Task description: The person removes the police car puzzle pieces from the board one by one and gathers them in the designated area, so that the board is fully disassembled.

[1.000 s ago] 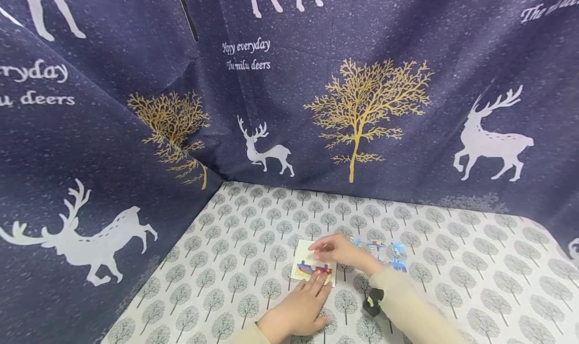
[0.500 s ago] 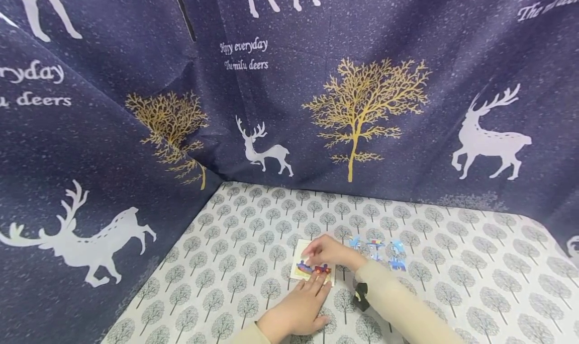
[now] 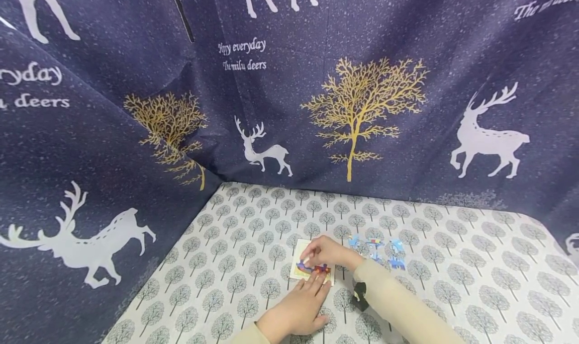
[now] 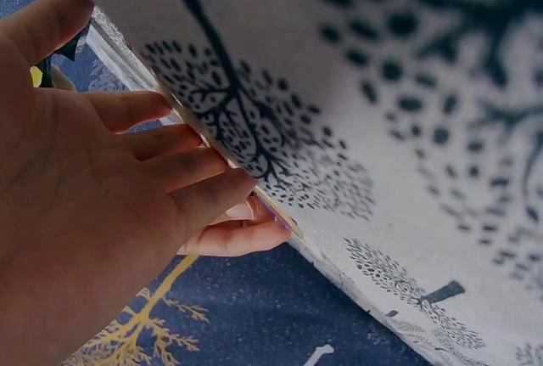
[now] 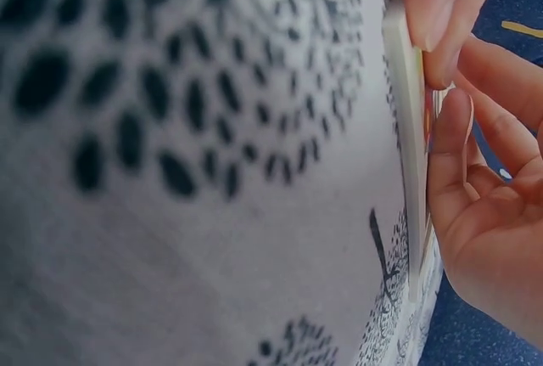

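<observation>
**Two Grips Met Over a Small Picture Board**

The left grip [image 3: 300, 306] lay with its fingers straight and its fingertips on the near part of the pale-edged board [image 3: 294, 274]. The right grip [image 3: 327, 251] was narrow above the same board, just beyond the left fingertips, its thumb and fingers drawn close together; whether a piece was pinched between them could not be told.

The board lay flat on the tree-patterned desk [image 3: 244, 293], beneath both sets of fingers. Its purple-and-red picture [image 3: 318, 269] showed between the two grips, partly covered. To the right of the right grip, apart from the board, lay several blue pieces [image 3: 397, 263]. Behind that grip, a dark band [image 3: 360, 296] sat by the pale sleeve [image 3: 398, 298]. Well beyond both grips hung a dark blue backdrop [image 3: 289, 97] with white deer and golden trees.
</observation>
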A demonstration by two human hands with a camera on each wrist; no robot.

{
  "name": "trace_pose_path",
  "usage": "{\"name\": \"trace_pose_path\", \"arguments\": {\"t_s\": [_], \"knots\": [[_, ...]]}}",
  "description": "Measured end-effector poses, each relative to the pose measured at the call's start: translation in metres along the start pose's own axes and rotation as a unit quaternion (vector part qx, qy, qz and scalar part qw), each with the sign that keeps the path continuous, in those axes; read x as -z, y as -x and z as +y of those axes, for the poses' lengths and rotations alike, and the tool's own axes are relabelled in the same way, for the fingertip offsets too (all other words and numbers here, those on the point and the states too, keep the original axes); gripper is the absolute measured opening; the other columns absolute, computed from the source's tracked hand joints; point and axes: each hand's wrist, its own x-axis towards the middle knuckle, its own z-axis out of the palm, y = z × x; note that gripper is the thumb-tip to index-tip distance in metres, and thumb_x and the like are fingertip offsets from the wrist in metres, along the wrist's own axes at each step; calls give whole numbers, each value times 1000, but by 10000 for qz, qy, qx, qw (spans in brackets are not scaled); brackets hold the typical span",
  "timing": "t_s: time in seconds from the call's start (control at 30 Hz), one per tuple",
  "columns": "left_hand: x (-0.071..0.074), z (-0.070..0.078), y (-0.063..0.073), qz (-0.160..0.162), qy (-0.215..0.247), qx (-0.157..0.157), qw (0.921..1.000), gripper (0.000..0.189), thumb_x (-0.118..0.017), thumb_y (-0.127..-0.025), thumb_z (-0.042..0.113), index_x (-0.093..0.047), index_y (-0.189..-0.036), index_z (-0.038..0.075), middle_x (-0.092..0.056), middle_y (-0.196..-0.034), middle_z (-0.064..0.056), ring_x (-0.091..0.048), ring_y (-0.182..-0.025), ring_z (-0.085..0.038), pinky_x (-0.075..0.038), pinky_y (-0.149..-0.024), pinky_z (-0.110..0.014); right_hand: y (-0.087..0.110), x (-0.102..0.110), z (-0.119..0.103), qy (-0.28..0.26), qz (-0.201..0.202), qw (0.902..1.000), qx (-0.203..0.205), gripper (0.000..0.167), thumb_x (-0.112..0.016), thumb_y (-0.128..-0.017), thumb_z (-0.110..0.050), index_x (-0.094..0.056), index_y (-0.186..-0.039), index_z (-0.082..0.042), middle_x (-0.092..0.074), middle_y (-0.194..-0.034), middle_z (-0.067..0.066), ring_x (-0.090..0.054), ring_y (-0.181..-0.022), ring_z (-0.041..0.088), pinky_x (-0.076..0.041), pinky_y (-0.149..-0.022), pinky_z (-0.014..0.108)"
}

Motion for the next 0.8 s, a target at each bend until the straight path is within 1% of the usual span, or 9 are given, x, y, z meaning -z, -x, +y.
{"name": "trace_pose_path", "arguments": {"t_s": [0.23, 0.4, 0.47, 0.57, 0.67, 0.8], "knots": [[-1, -1, -1, 22, -5, -21, 10000, 72, -53, -92, 51, -36, -148, 8, -30, -155, -11, -27, -142, -29, -36, -109, -44, -2, 0, 0, -264, -11, 9993, -249, 15, -77, -78, -11, -74, -93, -11, -66, -81, -5, -60, -75, 11, -51, -72, 28], [-1, -1, -1, 44, 47, -59, 10000, 73, -53, -93, 52, -36, -148, 8, -31, -154, -12, -27, -142, -29, -36, -109, -45, -1, -1, -3, -794, -34, 9962, -358, 14, -76, -79, -9, -72, -93, -8, -70, -83, 0, -65, -76, 13, -53, -77, 29], [-2, -1, -1, 33, 72, -58, 10000, 72, -52, -93, 52, -36, -148, 8, -31, -154, -12, -27, -142, -29, -36, -109, -45, 0, -1, -5, -975, -37, 9945, -379, 14, -75, -80, -7, -72, -93, -6, -71, -83, 2, -66, -76, 14, -54, -77, 30], [-1, -1, -1, 38, 82, -74, 9999, 72, -53, -93, 51, -37, -147, 7, -33, -154, -12, -28, -142, -30, -37, -108, -46, 1, -1, -7, -1078, -9, 9934, -385, 14, -74, -79, -6, -72, -94, -5, -72, -83, 2, -66, -75, 14, -56, -73, 30], [-1, -2, -1, 34, 106, -71, 9999, 72, -53, -93, 51, -37, -147, 7, -33, -154, -12, -28, -142, -30, -37, -108, -46, 1, 1, -7, -1157, 55, 9928, -314, 14, -73, -80, -6, -72, -94, -5, -71, -83, 3, -65, -74, 14, -56, -70, 30], [0, -2, -1, 16, 178, -75, 9998, 72, -53, -93, 51, -36, -148, 7, -31, -154, -13, -27, -142, -30, -36, -109, -46, 3, 5, -6, -1259, 167, 9918, -151, 15, -72, -82, -7, -71, -97, -4, -71, -86, 5, -66, -74, 16, -57, -70, 31]]}}
